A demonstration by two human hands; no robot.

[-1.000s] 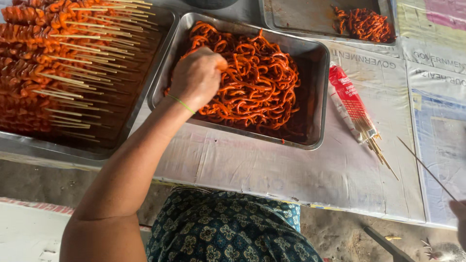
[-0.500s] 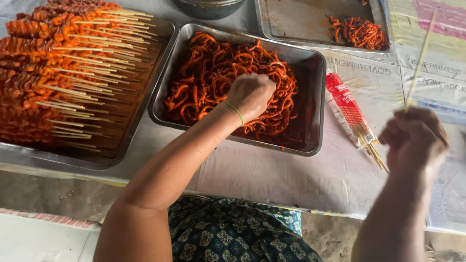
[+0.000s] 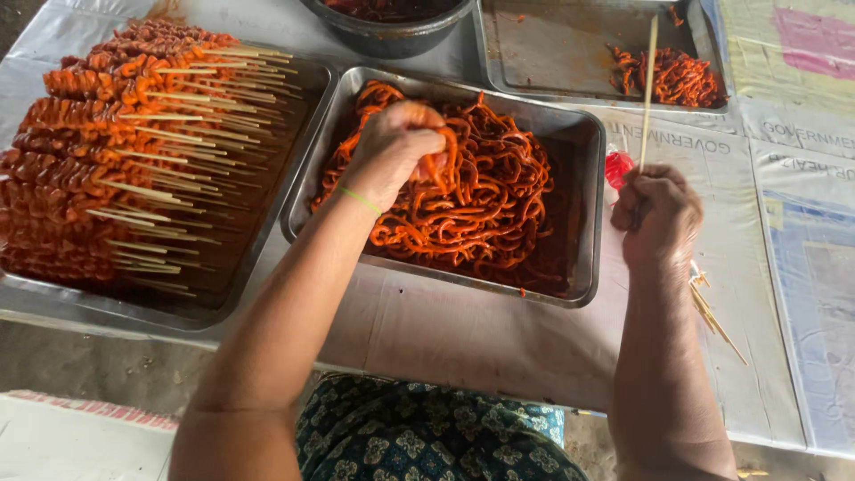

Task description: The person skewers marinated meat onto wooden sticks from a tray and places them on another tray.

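Steel trays line the covered table, and the leftmost tray (image 3: 267, 267) is stacked with finished skewers (image 3: 107, 160), reddish-orange meat threaded on bamboo sticks whose bare ends point right. Just beside it, the middle tray (image 3: 583, 178) holds a tangled heap of loose orange-red marinated strips (image 3: 490, 196). The left hand (image 3: 392, 151) is down in that heap, fingers curled closed around one strip and lifting it off the pile. Behind the trays sits a dark bowl (image 3: 392, 36); its contents are too cropped to tell. At the far right, a third tray (image 3: 561, 53) is mostly bare metal, with a small clump of the same strips (image 3: 677, 76) in its right corner. In front of it, the right hand (image 3: 659, 218) is closed in a fist around a single bare bamboo stick (image 3: 648, 89), held nearly upright. Spare sticks (image 3: 712, 316) lie on the table just past that wrist.
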